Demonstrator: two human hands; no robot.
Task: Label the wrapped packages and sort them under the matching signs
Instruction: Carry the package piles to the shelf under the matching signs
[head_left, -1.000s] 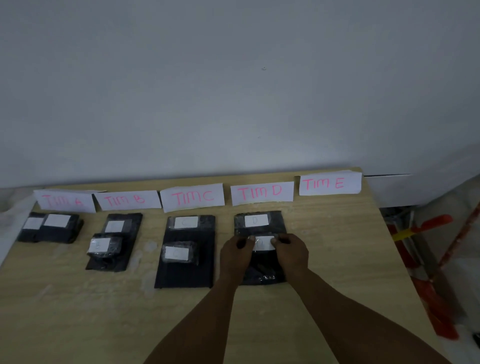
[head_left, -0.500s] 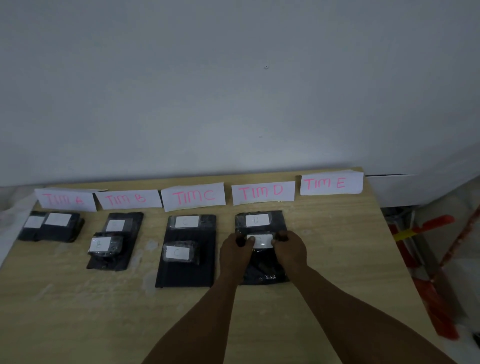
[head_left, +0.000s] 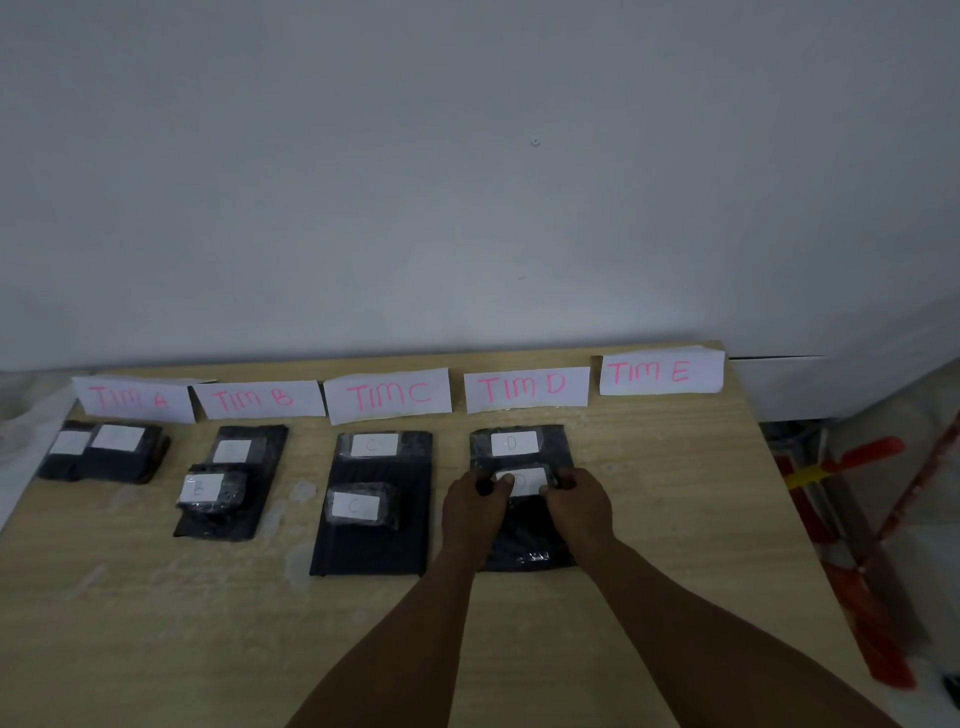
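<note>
both hands are on a small black wrapped package with a white "d" label (head_left: 521, 482). the left hand (head_left: 475, 506) pinches its left end and the right hand (head_left: 576, 501) pinches its right end, fingers curled on it. the little package sits on top of a bigger flat black package (head_left: 524, 452) that has its own d label, right under the "tim d" sign (head_left: 525, 388). so it looks to be in the right pile.

here is what could go wrong. the small package sits on slick plastic wrap, so it could slide off if the hands let go too fast or bump it. a thumb rubbing the label could peel it or smudge the letter. a push away from the person could knock the paper sign. the spot under the "tim e" sign (head_left: 661, 371) has no package yet, so the job does not look finished.
</note>
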